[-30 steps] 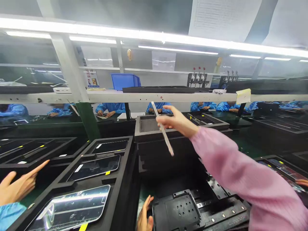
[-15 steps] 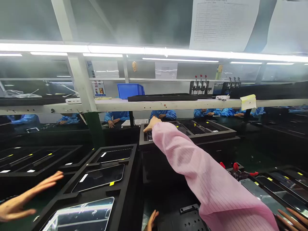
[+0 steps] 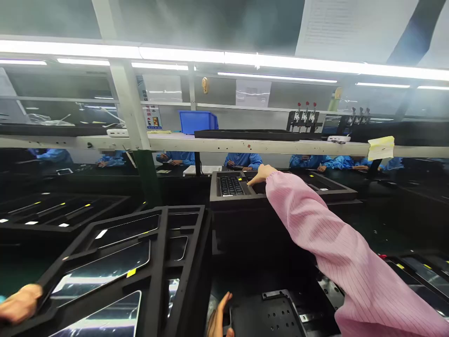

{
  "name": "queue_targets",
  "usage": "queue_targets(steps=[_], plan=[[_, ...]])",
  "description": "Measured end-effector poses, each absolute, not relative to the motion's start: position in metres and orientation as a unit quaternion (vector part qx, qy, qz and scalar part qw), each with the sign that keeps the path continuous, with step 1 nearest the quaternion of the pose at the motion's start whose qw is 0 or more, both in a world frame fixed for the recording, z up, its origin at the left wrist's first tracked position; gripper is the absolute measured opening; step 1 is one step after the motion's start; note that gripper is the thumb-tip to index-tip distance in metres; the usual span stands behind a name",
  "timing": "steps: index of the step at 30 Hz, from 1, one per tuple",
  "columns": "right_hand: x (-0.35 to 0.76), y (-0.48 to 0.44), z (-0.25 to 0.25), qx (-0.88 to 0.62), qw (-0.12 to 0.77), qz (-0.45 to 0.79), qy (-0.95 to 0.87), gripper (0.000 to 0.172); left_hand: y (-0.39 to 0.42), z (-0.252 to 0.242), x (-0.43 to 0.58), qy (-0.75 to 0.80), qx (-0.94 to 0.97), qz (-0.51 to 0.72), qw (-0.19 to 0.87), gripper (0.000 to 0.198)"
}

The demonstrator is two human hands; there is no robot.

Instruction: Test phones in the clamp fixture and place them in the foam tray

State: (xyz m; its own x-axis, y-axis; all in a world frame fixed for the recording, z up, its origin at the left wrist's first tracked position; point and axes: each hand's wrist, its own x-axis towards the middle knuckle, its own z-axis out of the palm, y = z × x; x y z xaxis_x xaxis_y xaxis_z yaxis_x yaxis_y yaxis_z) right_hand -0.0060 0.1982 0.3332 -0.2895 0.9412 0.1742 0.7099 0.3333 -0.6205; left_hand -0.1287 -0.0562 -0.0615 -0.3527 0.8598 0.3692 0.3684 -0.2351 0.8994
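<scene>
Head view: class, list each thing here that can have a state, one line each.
right hand, reaches into far tray, fingers down
far tray, keyboard in its left slot
left hand, open, beside fixture
near tray, screens seated in slots
blue bin, upright on shelf

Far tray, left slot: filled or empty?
Filled: a keyboard lies in the left slot of the tray, beside the right hand.
</scene>
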Motion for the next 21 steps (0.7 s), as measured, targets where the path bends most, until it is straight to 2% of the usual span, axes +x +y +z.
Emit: queue_targets(steps=[2,5,8,9,11,14,19,21], plan=[[0.001,0.199,0.338,-0.552,0.25,0.253,-0.754,0.069,-0.058,-0.063,-0.128,0.57,0.534,0.588,0.211,0.075],[0.019,0.198,0.354,-0.558,0.225,0.318,-0.733,0.054,-0.063,-0.057,-0.127,0.567,0.533,0.588,0.219,0.071],[0.045,0.178,0.373,-0.468,0.251,0.423,-0.734,0.047,-0.067,-0.048,-0.124,0.569,0.522,0.589,0.237,0.069],[0.053,0.164,0.376,-0.418,0.272,0.45,-0.741,0.049,-0.068,-0.045,-0.123,0.572,0.513,0.591,0.245,0.069],[0.07,0.128,0.372,-0.338,0.304,0.448,-0.77,0.074,-0.069,-0.039,-0.122,0.58,0.483,0.602,0.261,0.069],[0.087,0.068,0.329,-0.278,0.215,0.411,-0.841,0.1,-0.067,-0.028,-0.123,0.584,0.425,0.626,0.295,0.064],[0.086,0.014,0.19,-0.3,0.072,0.246,-0.919,0.125,-0.055,0.0,-0.125,0.554,0.352,0.666,0.353,0.054],[0.08,0.012,0.14,-0.298,0.022,0.197,-0.934,0.128,-0.048,0.009,-0.125,0.553,0.37,0.648,0.371,0.053]])
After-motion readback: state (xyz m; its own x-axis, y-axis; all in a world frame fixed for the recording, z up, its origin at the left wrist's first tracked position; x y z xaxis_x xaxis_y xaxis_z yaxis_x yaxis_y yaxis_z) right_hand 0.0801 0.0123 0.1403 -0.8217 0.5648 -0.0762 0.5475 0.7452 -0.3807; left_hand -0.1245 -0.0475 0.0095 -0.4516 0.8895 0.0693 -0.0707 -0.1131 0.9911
